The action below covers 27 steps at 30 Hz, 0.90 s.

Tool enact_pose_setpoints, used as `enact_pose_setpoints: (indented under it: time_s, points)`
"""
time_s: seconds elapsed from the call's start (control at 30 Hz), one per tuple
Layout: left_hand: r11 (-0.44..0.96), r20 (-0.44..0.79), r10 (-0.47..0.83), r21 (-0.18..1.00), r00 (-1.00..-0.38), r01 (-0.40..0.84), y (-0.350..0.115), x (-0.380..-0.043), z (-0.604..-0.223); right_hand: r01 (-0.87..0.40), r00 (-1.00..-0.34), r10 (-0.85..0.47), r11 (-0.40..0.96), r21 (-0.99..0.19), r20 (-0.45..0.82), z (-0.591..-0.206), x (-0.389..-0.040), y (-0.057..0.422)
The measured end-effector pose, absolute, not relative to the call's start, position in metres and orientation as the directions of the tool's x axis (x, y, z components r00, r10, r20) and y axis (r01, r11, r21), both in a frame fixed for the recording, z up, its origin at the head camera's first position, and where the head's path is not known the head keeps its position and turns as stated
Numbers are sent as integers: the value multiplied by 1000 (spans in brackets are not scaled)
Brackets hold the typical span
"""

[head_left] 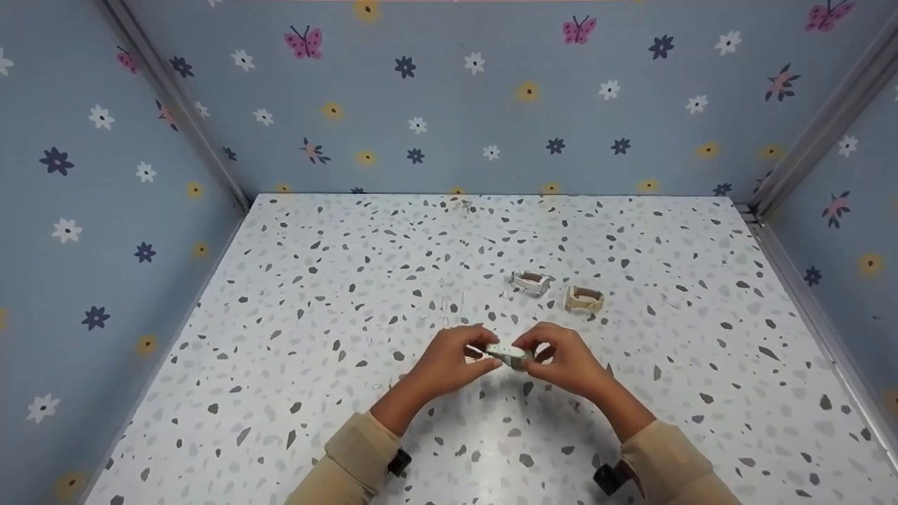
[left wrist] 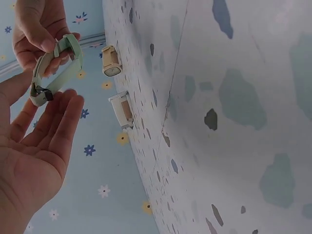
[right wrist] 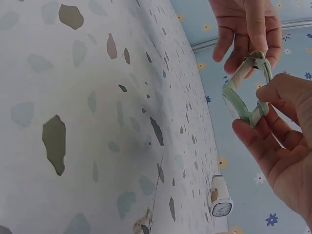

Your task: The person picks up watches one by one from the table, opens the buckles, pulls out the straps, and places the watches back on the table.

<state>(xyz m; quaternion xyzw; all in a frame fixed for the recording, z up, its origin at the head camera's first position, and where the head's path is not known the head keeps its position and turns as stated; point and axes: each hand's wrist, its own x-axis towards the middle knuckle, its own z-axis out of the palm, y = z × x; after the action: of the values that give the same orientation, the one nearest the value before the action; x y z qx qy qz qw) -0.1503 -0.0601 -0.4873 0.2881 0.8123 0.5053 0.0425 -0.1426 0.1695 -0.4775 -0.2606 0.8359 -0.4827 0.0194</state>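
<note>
Left hand (head_left: 449, 361) and right hand (head_left: 563, 359) pinching green strap (head_left: 506, 350), seemingly unfinished; beyond them, white watch (head_left: 539, 285) and tan watch (head_left: 582, 305) already looped

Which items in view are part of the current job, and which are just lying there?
Apparently in use:
pale green looped strap
left hand, holding it
right hand, holding it

Lying by, untouched:
white watch with square face
tan looped-strap watch nearby

Tan left sleeve (head_left: 344, 459) at seven o'clock, tan right sleeve (head_left: 673, 466) near half past four — cuffs (head_left: 363, 443) folded — a black block (head_left: 612, 478) beside each.
</note>
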Motion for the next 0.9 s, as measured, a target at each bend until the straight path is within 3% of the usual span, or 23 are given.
enact_pose_setpoints:
  time_s: [0.2, 0.7, 0.9]
  points:
    - [339, 260, 489, 823, -833, 456, -58, -152, -487, -433, -852, -471, 389, -813, 229, -494, -151, 173]
    - [257, 143, 487, 919, -861, 298, -64, -153, -488, -382, -846, -510, 380, -843, 153, -494, -153, 179]
    - [241, 157, 490, 921, -857, 307, -65, -151, -488, -401, -846, -504, 382, -832, 177, -493, -154, 178]
